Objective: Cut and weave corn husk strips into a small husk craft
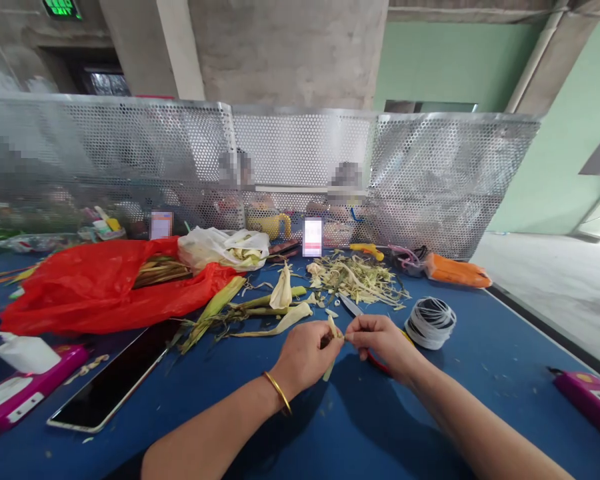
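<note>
My left hand (305, 353), with a gold bangle at the wrist, is closed on a pale corn husk strip (329, 371) that pokes out above and below the fingers. My right hand (383, 340) pinches right beside it, fingertips almost touching the left ones; what lies in that pinch is too small to make out. Under and behind the right hand lie scissors (349, 305), blades pointing away and the red and yellow handles partly covered. Dried corn husks (281, 288) rest on the blue table (300, 427) just beyond my left hand.
A ball of white cord (430, 323) sits right. Behind are husk shreds (357, 277), a lit phone (313, 237), a yellow glue gun (367, 251) and an orange pouch (457, 271). At left are a red bag (95, 287), a dark phone (115, 380) and a power strip (30, 387). A perforated screen (300, 147) stands behind.
</note>
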A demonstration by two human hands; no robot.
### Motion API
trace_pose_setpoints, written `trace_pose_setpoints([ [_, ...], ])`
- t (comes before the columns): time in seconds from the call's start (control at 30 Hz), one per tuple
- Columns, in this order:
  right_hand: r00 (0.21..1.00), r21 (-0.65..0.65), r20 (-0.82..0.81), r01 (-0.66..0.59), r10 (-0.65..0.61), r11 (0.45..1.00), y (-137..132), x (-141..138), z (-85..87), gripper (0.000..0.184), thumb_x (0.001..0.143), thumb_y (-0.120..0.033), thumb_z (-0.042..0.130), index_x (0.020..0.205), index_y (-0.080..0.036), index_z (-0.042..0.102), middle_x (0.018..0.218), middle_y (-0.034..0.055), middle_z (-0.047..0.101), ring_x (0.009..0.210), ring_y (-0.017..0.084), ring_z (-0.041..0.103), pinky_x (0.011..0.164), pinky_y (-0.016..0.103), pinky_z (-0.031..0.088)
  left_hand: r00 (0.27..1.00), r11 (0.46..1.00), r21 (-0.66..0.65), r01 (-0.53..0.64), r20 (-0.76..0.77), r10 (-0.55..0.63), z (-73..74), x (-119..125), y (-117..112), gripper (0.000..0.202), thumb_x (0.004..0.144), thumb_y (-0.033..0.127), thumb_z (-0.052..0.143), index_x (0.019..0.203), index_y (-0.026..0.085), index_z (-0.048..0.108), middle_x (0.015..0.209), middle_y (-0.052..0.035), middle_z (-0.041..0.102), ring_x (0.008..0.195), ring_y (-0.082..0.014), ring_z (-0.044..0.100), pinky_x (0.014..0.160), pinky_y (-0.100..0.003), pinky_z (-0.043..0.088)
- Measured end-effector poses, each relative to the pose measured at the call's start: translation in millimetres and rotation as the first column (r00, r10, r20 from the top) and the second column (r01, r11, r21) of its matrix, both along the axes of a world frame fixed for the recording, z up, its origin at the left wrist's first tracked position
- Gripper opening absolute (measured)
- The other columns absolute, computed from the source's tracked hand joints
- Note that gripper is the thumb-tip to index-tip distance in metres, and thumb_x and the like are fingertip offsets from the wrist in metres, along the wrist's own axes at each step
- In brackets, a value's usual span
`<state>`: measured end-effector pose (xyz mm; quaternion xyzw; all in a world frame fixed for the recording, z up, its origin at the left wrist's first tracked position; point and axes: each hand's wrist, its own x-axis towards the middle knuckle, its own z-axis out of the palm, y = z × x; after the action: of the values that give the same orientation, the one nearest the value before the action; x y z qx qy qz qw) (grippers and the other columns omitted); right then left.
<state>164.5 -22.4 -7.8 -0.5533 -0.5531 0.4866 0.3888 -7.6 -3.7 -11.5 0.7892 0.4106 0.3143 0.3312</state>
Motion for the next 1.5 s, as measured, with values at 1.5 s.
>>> trace_pose_setpoints([
  [1.5, -0.04, 0.282, 0.951, -0.295, -0.307, 0.913, -34, 70, 49.1, 0.021, 0.089, -0.015, 0.05, 0.094, -0.018, 0.071, 0.105, 0.0095, 0.067, 0.103, 0.024, 0.054, 0.093, 0.035, 0.028, 0.785, 0.704, -0.694, 0.15, 0.516, 0.341, 2.8, -6, 13, 0.023, 0.055, 0.036, 0.069, 0.056, 0.015, 0.059, 0.051, 0.0023, 0.052, 0.048, -0.0088, 0.044, 0.047, -0.021, 0.033],
])
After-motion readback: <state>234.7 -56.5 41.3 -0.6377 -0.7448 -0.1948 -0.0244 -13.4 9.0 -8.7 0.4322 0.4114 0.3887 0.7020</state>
